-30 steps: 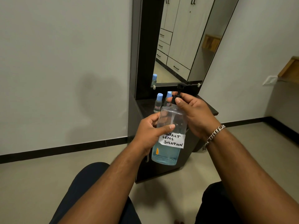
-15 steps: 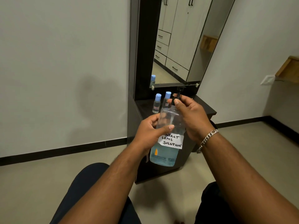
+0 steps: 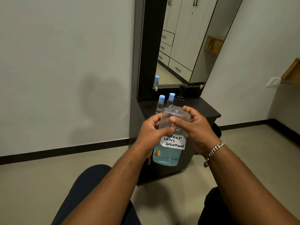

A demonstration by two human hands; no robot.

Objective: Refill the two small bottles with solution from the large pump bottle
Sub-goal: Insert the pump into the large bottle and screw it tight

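A large clear pump bottle (image 3: 168,153), about a third full of pale blue liquid and labelled "contact lens solution", is held upright in the air before me. My left hand (image 3: 150,132) grips its left side at mid height. My right hand (image 3: 197,127) wraps its upper right side, thumb across the front. Its black pump head (image 3: 180,97) stands uncovered above my fingers. Behind it, two small clear bottles with light blue caps, one on the left (image 3: 160,103) and one on the right (image 3: 170,99), stand side by side on the dark dresser top (image 3: 206,109).
The dark dresser carries a tall mirror (image 3: 186,46) that reflects a wardrobe and one small bottle. Grey walls stand to the left and right, a beige floor lies below. My knees in dark trousers fill the bottom of the view. A wooden shelf (image 3: 292,70) juts out at the far right.
My right hand has slid down from the pump head to the bottle's upper body, leaving the pump uncovered. The bottle stays in my left hand, almost still.
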